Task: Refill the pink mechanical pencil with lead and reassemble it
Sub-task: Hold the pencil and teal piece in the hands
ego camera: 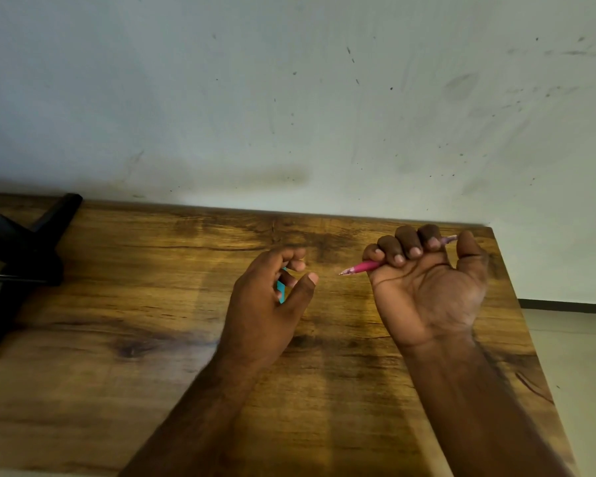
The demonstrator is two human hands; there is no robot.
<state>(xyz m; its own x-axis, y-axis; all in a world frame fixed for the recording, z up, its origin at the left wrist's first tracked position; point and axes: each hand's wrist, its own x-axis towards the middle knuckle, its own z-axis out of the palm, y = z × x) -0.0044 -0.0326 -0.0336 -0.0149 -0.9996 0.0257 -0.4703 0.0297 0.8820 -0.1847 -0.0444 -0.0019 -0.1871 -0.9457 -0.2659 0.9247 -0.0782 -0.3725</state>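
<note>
The pink pencil (365, 266) is gripped in the right hand (427, 287), which is turned palm-up over the right end of the wooden table (152, 373), four fingers curled tight around the barrel. The metal tip is pointed left, toward the left hand (265, 301), and the paler back end can be seen poking out between the fingers and the raised thumb. A small teal thing (281, 290) is tucked inside the left hand, loosely cupped, thumb and fingertips a bit apart; what exactly it is can't be made out. A black stand (18, 256) is parked at the table's far left, below a scuffed white wall (289, 98).
</note>
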